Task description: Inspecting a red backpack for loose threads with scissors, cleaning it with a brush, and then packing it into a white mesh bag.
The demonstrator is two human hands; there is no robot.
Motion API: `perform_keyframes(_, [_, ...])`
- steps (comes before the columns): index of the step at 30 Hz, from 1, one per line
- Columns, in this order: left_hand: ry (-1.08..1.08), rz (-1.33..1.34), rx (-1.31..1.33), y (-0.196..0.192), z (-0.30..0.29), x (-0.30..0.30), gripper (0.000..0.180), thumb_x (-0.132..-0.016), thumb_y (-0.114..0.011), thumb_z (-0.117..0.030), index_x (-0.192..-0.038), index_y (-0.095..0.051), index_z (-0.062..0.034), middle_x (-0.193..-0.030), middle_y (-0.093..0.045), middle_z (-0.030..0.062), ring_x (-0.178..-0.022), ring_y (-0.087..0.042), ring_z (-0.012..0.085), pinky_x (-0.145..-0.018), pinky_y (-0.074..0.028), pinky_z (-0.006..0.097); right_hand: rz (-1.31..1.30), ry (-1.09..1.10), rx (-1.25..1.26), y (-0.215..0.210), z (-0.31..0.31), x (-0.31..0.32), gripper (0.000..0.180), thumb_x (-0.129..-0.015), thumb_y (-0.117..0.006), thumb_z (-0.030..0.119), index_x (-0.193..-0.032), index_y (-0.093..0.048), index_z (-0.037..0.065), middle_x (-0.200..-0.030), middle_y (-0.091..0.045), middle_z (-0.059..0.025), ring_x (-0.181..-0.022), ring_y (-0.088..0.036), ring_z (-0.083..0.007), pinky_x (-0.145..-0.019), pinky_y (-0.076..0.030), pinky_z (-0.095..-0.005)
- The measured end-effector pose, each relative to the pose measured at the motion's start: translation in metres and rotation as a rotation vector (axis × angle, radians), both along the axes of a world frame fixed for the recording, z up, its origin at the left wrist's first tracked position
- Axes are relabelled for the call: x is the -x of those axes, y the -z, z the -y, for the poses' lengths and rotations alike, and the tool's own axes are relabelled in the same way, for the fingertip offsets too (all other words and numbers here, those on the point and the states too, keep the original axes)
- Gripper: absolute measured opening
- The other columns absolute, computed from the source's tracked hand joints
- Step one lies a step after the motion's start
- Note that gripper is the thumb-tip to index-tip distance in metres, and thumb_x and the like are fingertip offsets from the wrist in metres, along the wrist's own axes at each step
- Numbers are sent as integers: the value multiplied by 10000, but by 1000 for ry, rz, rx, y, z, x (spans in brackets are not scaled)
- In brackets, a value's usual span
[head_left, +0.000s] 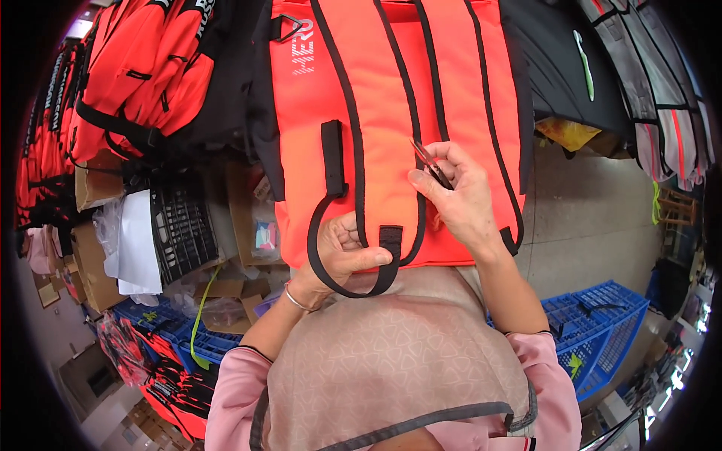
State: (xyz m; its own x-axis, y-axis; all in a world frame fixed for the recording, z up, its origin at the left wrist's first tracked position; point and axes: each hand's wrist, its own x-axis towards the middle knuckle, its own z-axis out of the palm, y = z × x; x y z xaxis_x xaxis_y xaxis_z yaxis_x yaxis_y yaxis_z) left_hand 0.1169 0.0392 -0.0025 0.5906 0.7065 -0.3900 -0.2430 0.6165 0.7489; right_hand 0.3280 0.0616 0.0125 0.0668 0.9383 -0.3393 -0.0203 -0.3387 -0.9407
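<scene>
My left hand pinches the black strap loop at the orange vest's lower edge; right hand grips small snips against the vest; vest lies over my lap.

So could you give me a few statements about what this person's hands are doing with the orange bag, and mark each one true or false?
1. The left hand pinches the black strap at the lower edge of the orange backpack. True.
2. The right hand is empty. False: it holds small thread snips against the bag.
3. The blue plastic crate stands on the floor to the person's right. True.
4. The backpack is trimmed in white piping. False: its piping is black.
5. More orange bags are stacked to the person's left. True.
</scene>
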Motion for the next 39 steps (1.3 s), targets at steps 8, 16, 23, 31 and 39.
perform_keyframes(8, [-32,14,-148,5,-2,-9,379,-834,-694,-3,-1199,-593,19,-1137,-668,66,-1033,-621,123,-914,-486,276,-48,3,-74,2,0,0,252,-869,-714,81,-1077,-584,21,-735,-580,54,-637,-493,-6,-577,-384,-175])
perform_keyframes(16, [-45,20,-102,3,-5,-11,364,-872,-669,-35,-1220,-578,23,-1152,-663,66,-1015,-628,126,-903,-484,270,-34,67,-126,9,-8,-2,248,-866,-703,79,-1057,-566,-2,-682,-606,13,-625,-524,-37,-587,-423,-223])
perform_keyframes(23, [-114,64,228,2,-7,-10,244,-993,-538,-193,-1151,-604,-20,-935,-654,-13,-763,-653,45,-623,-587,201,252,195,-238,6,-4,4,256,-836,-713,32,-1068,-604,24,-772,-579,17,-633,-485,-25,-547,-370,-181])
perform_keyframes(31, [-118,-5,291,15,-13,-18,194,-965,-595,-242,-929,-618,-54,-755,-556,-35,-636,-579,60,-614,-577,233,457,-528,-574,-39,28,7,172,-697,-762,5,-844,-675,19,-744,-592,-68,-626,-562,-178,-563,-463,-295])
perform_keyframes(39, [-162,1,271,5,-10,-15,241,-982,-574,-230,-1126,-647,-52,-971,-634,-27,-812,-626,47,-760,-605,296,239,-207,-191,-4,-7,8,136,-751,-773,28,-799,-654,-17,-723,-530,2,-634,-473,-68,-559,-370,-247])
